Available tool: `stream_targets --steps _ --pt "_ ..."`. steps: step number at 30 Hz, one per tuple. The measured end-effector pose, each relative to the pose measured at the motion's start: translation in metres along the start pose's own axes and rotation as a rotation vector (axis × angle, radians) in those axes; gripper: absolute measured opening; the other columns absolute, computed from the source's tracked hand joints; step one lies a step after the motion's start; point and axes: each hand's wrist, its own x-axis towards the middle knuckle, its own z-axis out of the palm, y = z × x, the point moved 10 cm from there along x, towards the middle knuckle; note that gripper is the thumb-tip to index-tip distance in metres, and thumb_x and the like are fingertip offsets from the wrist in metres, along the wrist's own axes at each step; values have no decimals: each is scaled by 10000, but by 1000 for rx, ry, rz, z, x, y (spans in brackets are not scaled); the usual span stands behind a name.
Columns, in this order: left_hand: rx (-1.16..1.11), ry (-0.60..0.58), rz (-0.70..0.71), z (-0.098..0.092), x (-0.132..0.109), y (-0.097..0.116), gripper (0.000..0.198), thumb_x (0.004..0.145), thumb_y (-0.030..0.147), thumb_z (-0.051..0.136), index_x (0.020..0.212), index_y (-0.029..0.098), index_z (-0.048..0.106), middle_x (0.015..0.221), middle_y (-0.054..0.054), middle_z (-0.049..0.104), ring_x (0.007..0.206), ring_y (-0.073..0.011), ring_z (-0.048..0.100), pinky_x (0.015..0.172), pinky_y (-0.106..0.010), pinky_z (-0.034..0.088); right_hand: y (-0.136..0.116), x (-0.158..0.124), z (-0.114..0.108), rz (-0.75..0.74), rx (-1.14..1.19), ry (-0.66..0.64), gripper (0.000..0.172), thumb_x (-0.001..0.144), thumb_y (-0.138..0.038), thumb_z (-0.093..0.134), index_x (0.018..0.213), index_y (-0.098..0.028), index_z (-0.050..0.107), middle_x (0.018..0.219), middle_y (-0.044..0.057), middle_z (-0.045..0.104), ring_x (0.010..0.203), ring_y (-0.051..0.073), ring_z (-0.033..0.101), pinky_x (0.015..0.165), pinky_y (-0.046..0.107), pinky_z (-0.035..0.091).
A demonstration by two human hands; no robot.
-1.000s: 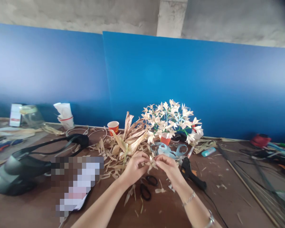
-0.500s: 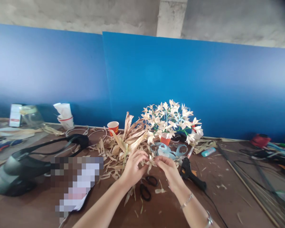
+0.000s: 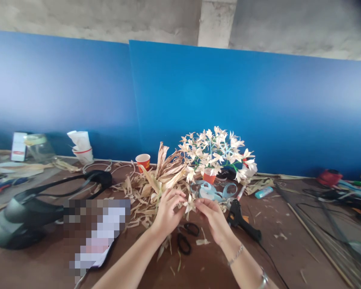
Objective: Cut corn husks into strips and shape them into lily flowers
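A small cream husk flower [image 3: 189, 204] is between my two hands, above the brown table. My right hand [image 3: 209, 213] pinches the flower's right side with thumb and fingers. On the other side my left hand [image 3: 171, 208] has curved fingers apart, close to the petals; whether it touches them is hard to tell. Black-handled scissors [image 3: 184, 243] lie below the hands. Behind them stand many similar cream flowers [image 3: 218, 150] on green stems in a red cup [image 3: 209, 176]. Dry husks [image 3: 165, 172] are heaped behind my left hand.
A black glue gun [image 3: 243, 222] with its cord lies right of my right hand, near pale blue ribbon [image 3: 209, 190]. An orange cup [image 3: 143, 160] stands behind the husks. At left are a black-and-grey headset [image 3: 21, 216] and a pixelated phone [image 3: 100, 241].
The small flower has turned and shifted slightly left, its petals now more spread toward the camera. My left fingers have opened a little away from it.
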Motion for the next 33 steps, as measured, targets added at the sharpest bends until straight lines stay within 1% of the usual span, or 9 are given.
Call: stream_targets --steps 6,9,12,16,22,25,28,31,33 --pt "-74 -2 9 1 0 3 92 738 95 564 733 187 569 878 -54 619 859 -189 549 815 -351 410 0 0 2 1 -7 -20 237 648 -379 691 637 -151 630 542 -22 527 512 79 367 505 213 261" --pt "-117 -9 -21 3 0 0 88 744 98 567 721 183 571 878 -54 616 862 -183 554 823 -344 408 0 1 2 -11 -8 -24 233 655 -371 685 627 -148 624 543 -16 535 515 80 371 509 213 265" --pt "-165 -34 -60 6 0 -2 85 741 102 576 711 182 580 869 -54 611 861 -181 558 799 -323 418 0 1 1 -11 -6 -21 233 664 -368 677 628 -145 621 542 -14 536 517 79 376 508 212 263" --pt "-228 -62 -102 8 0 -3 109 710 71 585 698 179 583 866 -54 610 861 -180 564 782 -302 428 0 1 1 -7 1 -21 235 651 -371 683 621 -145 624 533 -15 528 514 81 379 506 217 260" --pt "-225 -41 -126 7 1 -5 141 673 54 600 728 183 587 868 -51 617 865 -186 563 784 -308 431 1 1 1 4 37 -22 229 624 -365 702 612 -151 620 530 -18 531 514 82 378 499 217 253" --pt "-225 -39 -119 7 1 -6 140 674 69 619 744 185 586 860 -45 618 872 -186 558 798 -313 426 2 0 0 23 60 -17 225 616 -362 714 621 -154 627 545 -16 543 530 87 394 502 217 255" --pt "-236 -45 -130 9 1 -9 90 702 125 635 753 187 593 866 -45 613 867 -182 559 797 -309 426 3 0 1 33 86 -19 222 619 -360 719 618 -156 635 562 -13 553 545 91 413 510 220 265" --pt "-239 -61 -158 12 0 -12 30 725 183 636 724 184 606 866 -50 606 854 -181 564 782 -305 432 4 1 1 44 113 -20 222 608 -357 731 616 -153 644 564 -9 562 547 91 423 508 220 271" --pt "-245 -57 -179 13 0 -15 39 725 191 638 706 180 606 867 -53 605 856 -184 565 785 -308 432 6 1 0 54 136 -16 214 602 -345 738 619 -150 651 560 -7 564 545 89 425 502 215 274"
